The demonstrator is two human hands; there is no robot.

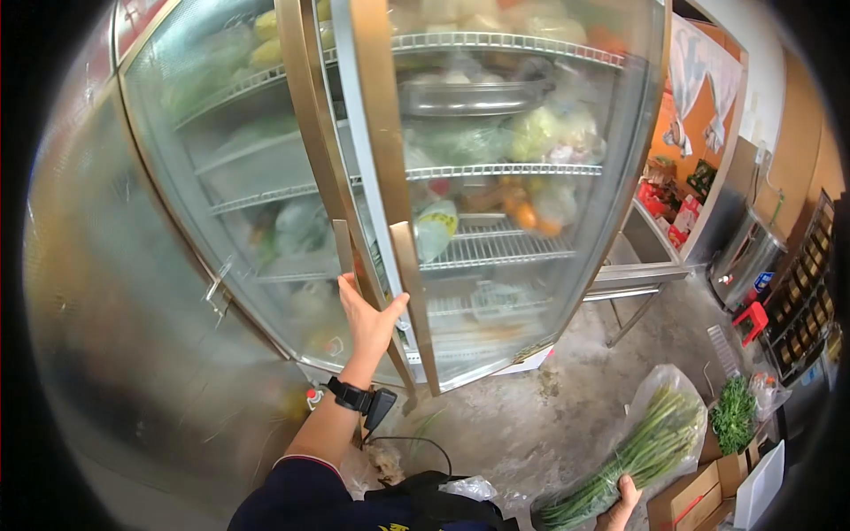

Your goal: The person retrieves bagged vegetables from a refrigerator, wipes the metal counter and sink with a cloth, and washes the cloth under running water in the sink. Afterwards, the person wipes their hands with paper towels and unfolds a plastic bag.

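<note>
A glass-doored refrigerator [505, 133] with metal frames stands before me. My left hand [367, 323] is at the lower end of the left door's handle. Its fingers lie around the left door frame [323, 133], and the thumb stretches toward the right door frame [382, 133]. A gap shows between the two door frames. Low on the right, my right hand [622, 506] grips a clear plastic bag [668, 389] of long green vegetable stalks [611, 460]. Only the thumb and part of that hand show.
Wire shelves [505, 168] behind the glass carry bagged produce and a metal pan [474, 96]. An open cardboard box [695, 500] and leafy greens [733, 414] lie at lower right. Farther back are a red stool [753, 320], a steel drum [748, 257] and a steel sink [633, 243].
</note>
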